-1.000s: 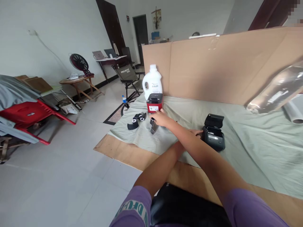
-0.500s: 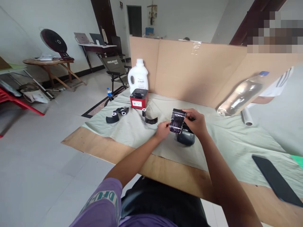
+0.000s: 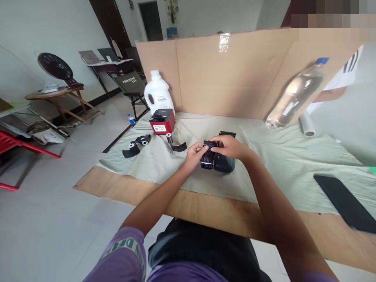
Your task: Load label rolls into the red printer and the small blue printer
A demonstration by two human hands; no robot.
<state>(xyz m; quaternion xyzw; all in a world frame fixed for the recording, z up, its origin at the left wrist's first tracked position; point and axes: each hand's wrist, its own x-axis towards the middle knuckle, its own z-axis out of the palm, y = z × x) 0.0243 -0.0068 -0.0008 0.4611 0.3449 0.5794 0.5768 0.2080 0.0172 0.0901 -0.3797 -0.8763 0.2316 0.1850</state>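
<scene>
Here the black ribbon roll sits pinched between both hands, right at the front edge of the small dark printer on the green cloth. The left hand is curled, fingertips closed on the roll's left end; the right hand comes over the top of the printer, fingers bent down on the roll's other end. Holding it by both ends seems meant to keep the glossy film taut and level with the printer's open body, whose lid stands up behind the right hand. Whether the roll already touches the printer's inside I cannot tell; the hands cover that spot.

Just to the left lies a loose curl of ribbon with a white core, and farther left two more black rolls, set apart from each other on the cloth, within the left arm's reach. Behind them stands a red and black box-shaped device, and behind that a white jug against the cardboard screen. A clear plastic bottle leans on the screen at the right, with a roll of clear film beside its base. A black phone lies flat near the right edge of the wooden tabletop. Another person's arm in a white sleeve shows beyond the screen.
</scene>
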